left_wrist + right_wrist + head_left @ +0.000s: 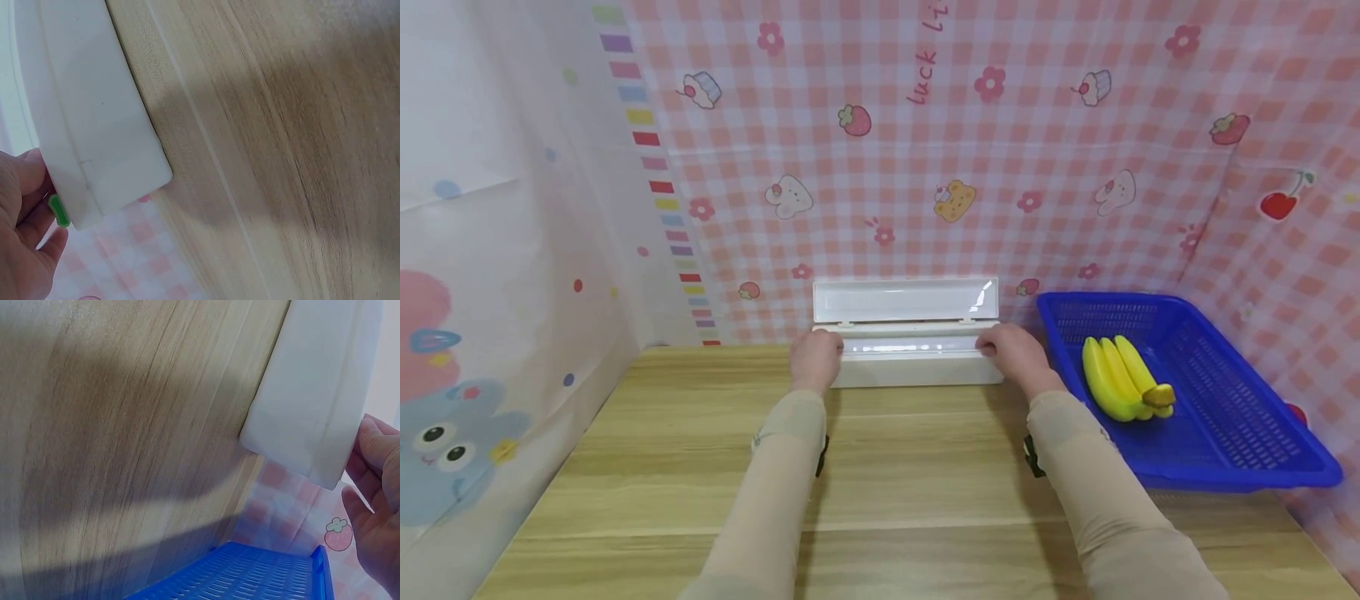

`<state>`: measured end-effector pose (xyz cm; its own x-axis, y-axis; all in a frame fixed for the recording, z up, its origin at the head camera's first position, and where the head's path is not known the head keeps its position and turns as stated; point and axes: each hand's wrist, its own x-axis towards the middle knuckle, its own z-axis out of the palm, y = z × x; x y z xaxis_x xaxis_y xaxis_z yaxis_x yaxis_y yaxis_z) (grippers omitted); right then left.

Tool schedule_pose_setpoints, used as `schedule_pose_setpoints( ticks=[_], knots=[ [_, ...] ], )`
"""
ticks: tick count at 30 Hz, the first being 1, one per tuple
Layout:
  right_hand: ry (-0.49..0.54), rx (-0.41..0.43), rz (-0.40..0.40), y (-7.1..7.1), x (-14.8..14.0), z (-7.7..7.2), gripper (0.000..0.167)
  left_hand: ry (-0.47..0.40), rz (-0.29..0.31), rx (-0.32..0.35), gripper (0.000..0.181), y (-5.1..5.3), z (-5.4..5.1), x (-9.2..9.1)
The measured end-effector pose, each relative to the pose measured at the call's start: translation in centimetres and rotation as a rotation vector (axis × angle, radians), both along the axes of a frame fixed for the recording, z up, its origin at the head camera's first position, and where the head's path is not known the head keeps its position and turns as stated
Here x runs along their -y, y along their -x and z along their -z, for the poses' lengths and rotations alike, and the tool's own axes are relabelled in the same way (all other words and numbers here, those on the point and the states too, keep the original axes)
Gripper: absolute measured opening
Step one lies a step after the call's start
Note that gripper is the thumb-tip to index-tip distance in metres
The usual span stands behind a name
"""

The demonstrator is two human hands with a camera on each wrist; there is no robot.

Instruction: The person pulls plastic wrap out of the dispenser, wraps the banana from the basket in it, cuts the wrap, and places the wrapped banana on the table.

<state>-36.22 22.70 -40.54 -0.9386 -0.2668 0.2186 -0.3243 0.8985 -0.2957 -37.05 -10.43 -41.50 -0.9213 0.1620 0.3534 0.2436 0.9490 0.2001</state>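
A long white cling film box (917,372) stands at the back of the table with its lid (906,300) raised. A shiny clear roll of film (910,344) lies along its opening. My left hand (816,358) holds the roll's left end, and the right hand (1017,357) grips the other end. The left wrist view shows a small green end piece (59,210) between the left fingers, beside the box's front wall (100,112). In the right wrist view, the right thumb and fingers (375,447) curl at the box's corner, their tips partly hidden.
A blue plastic basket (1210,479) stands on the right, close to the right forearm, with a bunch of yellow bananas (1116,379) in it. Behind the box hangs a pink checked cloth (880,183). The wooden table (917,483) stretches out in front.
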Motion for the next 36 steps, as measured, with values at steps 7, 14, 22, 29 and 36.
schedule_pose_setpoints(
  ticks=[7, 14, 22, 29, 36],
  knots=[
    [0.037, -0.047, 0.002, 0.16, -0.54, -0.23, 0.020, 0.033, -0.005, 0.004, 0.014, 0.07, 0.07, 0.02],
    [0.024, -0.049, -0.016, 0.37, -0.88, -0.20, 0.017, 0.058, -0.013, -0.001, 0.014, -0.06, 0.12, -0.03],
    [0.013, -0.072, -0.021, 0.45, -0.94, 0.54, 0.017, 0.081, -0.005, -0.008, 0.011, -0.29, 0.27, -0.11],
    [0.003, -0.085, 0.022, 0.34, -0.73, 0.45, 0.016, 0.079, -0.007, -0.013, 0.012, -0.30, 0.25, -0.24],
    [-0.017, -0.087, 0.059, 0.26, -0.49, 0.57, 0.014, 0.050, -0.011, -0.024, 0.012, -0.28, 0.34, -0.21]
  ],
)
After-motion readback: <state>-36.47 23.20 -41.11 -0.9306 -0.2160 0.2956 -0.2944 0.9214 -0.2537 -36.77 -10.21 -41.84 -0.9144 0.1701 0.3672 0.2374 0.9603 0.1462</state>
